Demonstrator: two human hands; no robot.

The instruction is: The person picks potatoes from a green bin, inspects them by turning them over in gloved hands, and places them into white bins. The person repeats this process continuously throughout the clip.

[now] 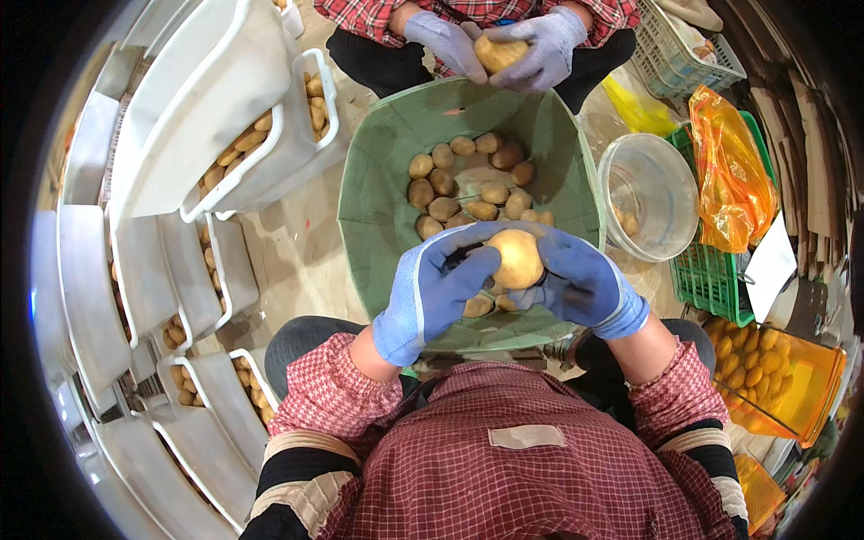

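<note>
A pale yellow potato (pixel 517 259) is held between my left hand (pixel 442 283) and my right hand (pixel 580 280), both in blue work gloves. The fingers of both hands touch its sides. My hands are over the near part of a large green fabric-lined container (pixel 374 223). Several brown potatoes (pixel 442 208) lie on its bottom, some partly hidden by my hands. Across the container, a co-worker's gloved hands (pixel 503 54) hold another potato (pixel 499 52).
White plastic bins (pixel 202 101) with potatoes stand stacked at the left. To the right are a translucent bucket (pixel 649 196), a green crate (pixel 709 280) under an orange plastic bag (pixel 729 182), and an orange bin (pixel 810 378) with potatoes. Cardboard sheets (pixel 810 169) stand at far right.
</note>
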